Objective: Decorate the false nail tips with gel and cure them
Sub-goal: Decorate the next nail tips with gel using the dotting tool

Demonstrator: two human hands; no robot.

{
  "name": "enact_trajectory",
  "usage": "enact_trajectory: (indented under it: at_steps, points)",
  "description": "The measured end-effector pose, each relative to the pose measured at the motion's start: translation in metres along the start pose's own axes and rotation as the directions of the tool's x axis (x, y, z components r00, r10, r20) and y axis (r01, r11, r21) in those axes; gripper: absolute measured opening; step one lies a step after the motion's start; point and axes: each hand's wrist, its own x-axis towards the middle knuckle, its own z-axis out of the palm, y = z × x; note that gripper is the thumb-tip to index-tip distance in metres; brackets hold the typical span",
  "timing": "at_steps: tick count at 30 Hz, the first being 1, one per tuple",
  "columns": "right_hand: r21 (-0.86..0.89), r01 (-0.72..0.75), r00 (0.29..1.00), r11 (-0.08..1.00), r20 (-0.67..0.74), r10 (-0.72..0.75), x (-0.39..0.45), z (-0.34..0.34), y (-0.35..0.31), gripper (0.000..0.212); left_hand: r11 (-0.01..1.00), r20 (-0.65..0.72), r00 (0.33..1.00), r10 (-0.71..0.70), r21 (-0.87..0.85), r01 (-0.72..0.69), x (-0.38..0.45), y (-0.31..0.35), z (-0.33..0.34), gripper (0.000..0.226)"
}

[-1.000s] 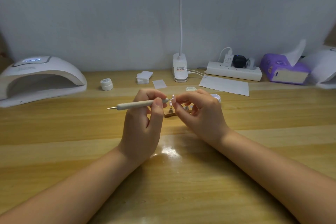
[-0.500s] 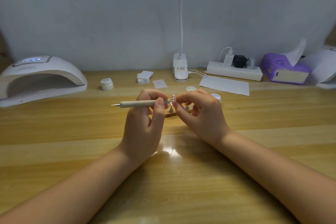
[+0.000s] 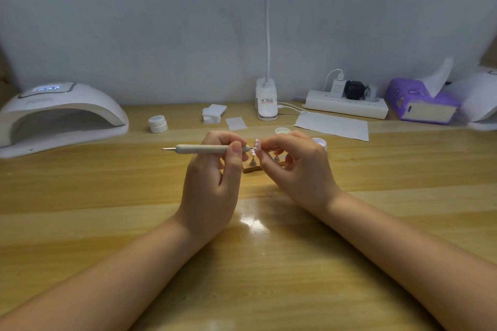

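Both hands occupied: left hand (image 3: 212, 183) clamped on dotting pen (image 3: 204, 148), right hand (image 3: 298, 169) pinching nail tip (image 3: 256, 144) above table (image 3: 80, 196).

We see a honey-yellow wooden table (image 3: 107, 196) with paler and darker grain stripes. The pen tool (image 3: 204, 148) is cream with a metal tip. The nail tip (image 3: 256, 144) is pale pink. The curing lamp (image 3: 59, 115) is white with a blue-lit display. The small jar (image 3: 158, 123) is white, as are the paper sheet (image 3: 332, 125), the power strip (image 3: 347, 107) and the desk lamp (image 3: 266, 102). The tissue pack (image 3: 419, 105) is purple. The wall (image 3: 161, 21) is plain pale grey.
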Motion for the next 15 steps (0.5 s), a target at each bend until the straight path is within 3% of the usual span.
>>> enact_trajectory:
  at_steps: [15]
  points:
    - [-0.001, -0.010, 1.000, 1.000, -0.016, 0.010, 0.0010, 0.0001, -0.0022, 0.007, 1.000, -0.006, 1.000, -0.003, -0.011, 0.003, -0.0003, -0.0001, -0.0001, 0.011]
